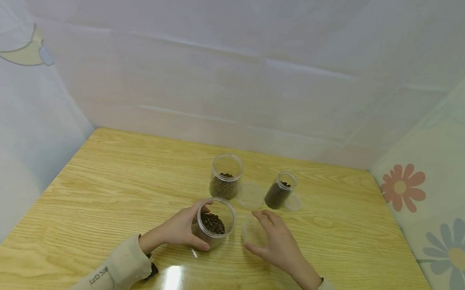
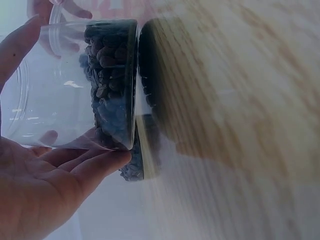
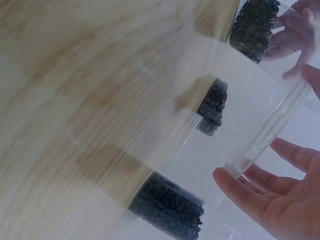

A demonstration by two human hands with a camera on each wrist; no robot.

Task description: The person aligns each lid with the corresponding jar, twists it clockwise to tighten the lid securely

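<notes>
My left hand [image 1: 181, 228] grips a clear round jar [image 1: 220, 243], thumb at the near side and fingers around the far side. Dark coffee beans [image 1: 212, 223] fill its lower part, and its top is uncovered. In the left wrist view the jar's wall [image 2: 55, 95] is transparent, and its base is close over the wood. Just to the right, my right hand [image 1: 278, 240] holds a clear round lid [image 1: 252, 233] by its edge. The right wrist view shows this lid [image 3: 270, 131] edge-on between thumb and fingers, beside the jar.
Behind the hands stand a wide uncovered jar [image 1: 224, 189] and a narrower uncovered jar [image 1: 276, 196], both with coffee beans inside. A clear lid [image 1: 251, 196] lies between them, and a smaller lid [image 1: 294, 203] lies right of the narrow one. Patterned cloth [image 1: 238, 93] hangs around the wooden table [image 1: 127, 176].
</notes>
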